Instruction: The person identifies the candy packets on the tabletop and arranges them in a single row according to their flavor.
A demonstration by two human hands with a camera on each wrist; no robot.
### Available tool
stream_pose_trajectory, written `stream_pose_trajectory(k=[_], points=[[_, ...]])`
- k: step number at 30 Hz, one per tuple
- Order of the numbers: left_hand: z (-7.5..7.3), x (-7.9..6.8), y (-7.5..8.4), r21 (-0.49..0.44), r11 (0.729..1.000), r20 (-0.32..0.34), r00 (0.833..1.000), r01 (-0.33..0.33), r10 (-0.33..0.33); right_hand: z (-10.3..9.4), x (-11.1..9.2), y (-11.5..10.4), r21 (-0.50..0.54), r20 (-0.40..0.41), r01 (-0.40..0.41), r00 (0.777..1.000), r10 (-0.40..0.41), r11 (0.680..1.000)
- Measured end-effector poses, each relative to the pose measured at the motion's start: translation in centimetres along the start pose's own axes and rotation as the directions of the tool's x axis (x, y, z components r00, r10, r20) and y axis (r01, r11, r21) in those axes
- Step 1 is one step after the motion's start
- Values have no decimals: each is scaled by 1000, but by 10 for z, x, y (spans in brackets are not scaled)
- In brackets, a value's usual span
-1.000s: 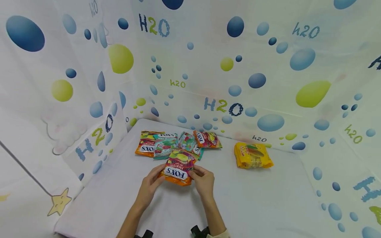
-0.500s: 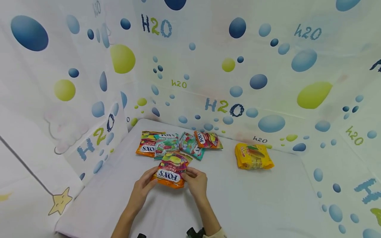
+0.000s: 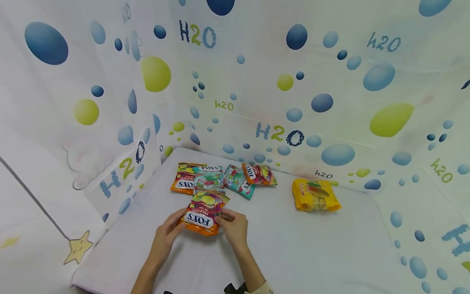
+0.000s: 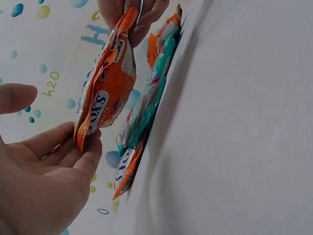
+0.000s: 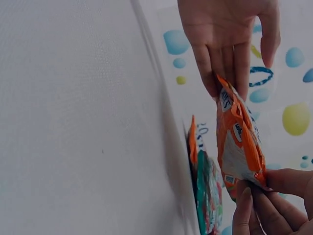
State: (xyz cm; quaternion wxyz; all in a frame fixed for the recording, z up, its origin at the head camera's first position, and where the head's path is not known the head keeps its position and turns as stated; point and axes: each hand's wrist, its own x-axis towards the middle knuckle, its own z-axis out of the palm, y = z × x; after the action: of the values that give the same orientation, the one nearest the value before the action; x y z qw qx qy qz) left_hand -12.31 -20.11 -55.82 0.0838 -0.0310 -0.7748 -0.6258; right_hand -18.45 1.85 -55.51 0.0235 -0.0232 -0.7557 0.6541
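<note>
An orange and purple bag of Fox's fruit candy (image 3: 201,214) is held up just above the table, its front facing up. My right hand (image 3: 234,229) pinches its right edge between thumb and fingers, seen also in the right wrist view. At the left edge, my left hand (image 4: 54,171) supports the bag on nearly straight fingers, with its thumb raised apart from the wrapper. Behind lie a green mint candy bag (image 3: 208,178), an orange bag (image 3: 183,178) partly under it, another green bag (image 3: 238,181) and a smaller-looking orange bag (image 3: 260,174).
A yellow packet (image 3: 315,195) with a mango picture lies apart on the right of the white-covered table (image 3: 301,249). Printed curtains (image 3: 257,81) with blue and green dots stand behind and at both sides.
Both hands have moved left and slightly toward me, carrying the orange candy bag. The bags behind and the yellow packet stay put; the head view has shifted a little.
</note>
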Motion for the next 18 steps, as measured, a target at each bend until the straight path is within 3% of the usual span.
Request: stream_pose_trajectory(k=[10,18], points=[[-19,-4,-11,75,995,-35,998,63,-60,20,-2,2,-31,69,24,997,-22,999],[-31,-7,-19,96,989,-52,993,114,-110,34,-3,5,-20,118,-2,993,4,1000]])
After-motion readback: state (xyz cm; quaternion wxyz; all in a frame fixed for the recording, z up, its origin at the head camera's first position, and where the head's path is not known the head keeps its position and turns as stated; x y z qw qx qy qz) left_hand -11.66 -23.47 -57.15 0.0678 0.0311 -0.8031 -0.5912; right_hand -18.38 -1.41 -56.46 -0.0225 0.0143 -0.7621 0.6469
